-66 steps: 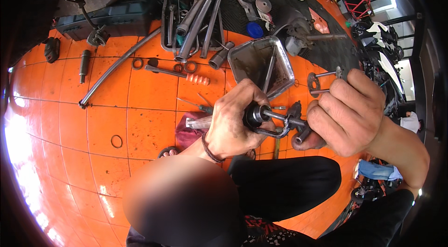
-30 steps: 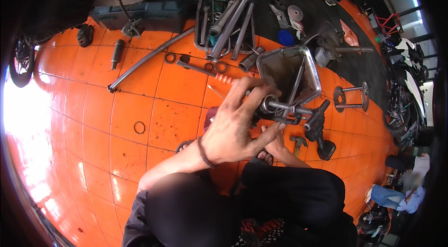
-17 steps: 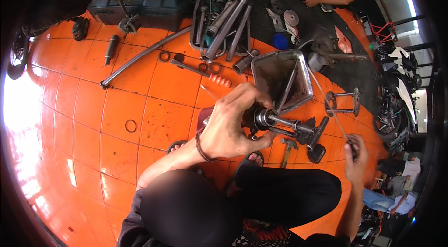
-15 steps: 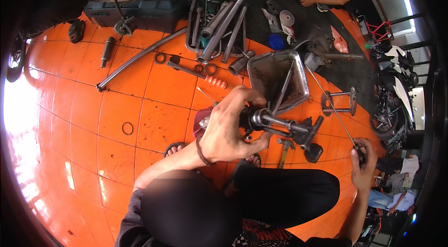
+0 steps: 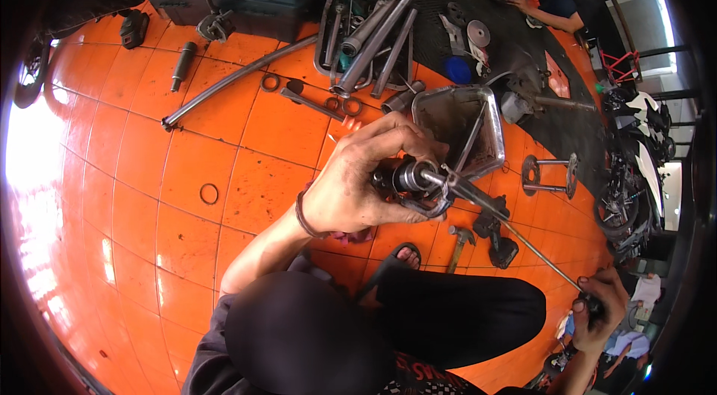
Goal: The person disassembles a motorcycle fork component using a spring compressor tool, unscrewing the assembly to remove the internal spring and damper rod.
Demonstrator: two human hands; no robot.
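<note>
Your left hand [image 5: 347, 180] clasps the dark cylinder [image 5: 408, 177] between thumb and fingers; your right hand [image 5: 606, 313] grips a screwdriver [image 5: 541, 254] (dark-handled!), tip seemingly beside it.

Holds a black-and-silver cylindrical part [image 5: 409, 178] sideways mid-scene; slants a long thin screwdriver [image 5: 527, 241] from it toward near right.

"What lies on the glossy orange tiled floor [image 5: 179, 246]?"
"A steel-headed hammer with a tan handle [image 5: 457, 247]; well apart, a long dark box [image 5: 239, 10]."
"And on the black rubber mat [image 5: 427, 40]?"
"A round blue plastic cap [image 5: 456, 69] near a round silver metal disc [image 5: 479, 28]."
</note>
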